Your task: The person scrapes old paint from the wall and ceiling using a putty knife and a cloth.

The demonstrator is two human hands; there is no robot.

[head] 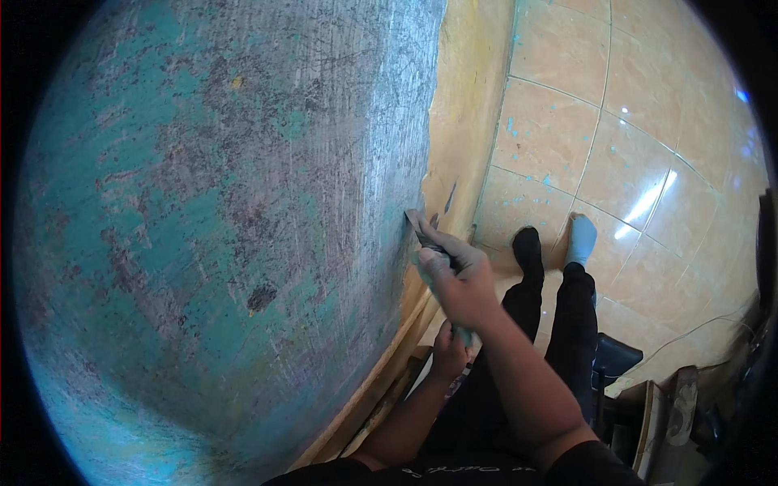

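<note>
My right hand [459,273] grips a putty knife [419,229], whose blade meets the painted wall [261,182] near the lower edge of its turquoise coat. Pale green dust coats the fingers and thumb. Most of the knife's handle is hidden in the fist. Below and behind it, my left hand [451,353] is curled around a pale green object [465,336]; what that is cannot be made out. The wall's turquoise paint is worn, with large grey and purplish scraped patches and vertical scratch marks.
A tan band [468,91] runs along the wall's base. Turquoise paint flakes [547,180] lie on the tiled floor [644,152] by my feet. At lower right are a black padded seat [619,354], carved wooden furniture [682,404] and a thin cable [674,338].
</note>
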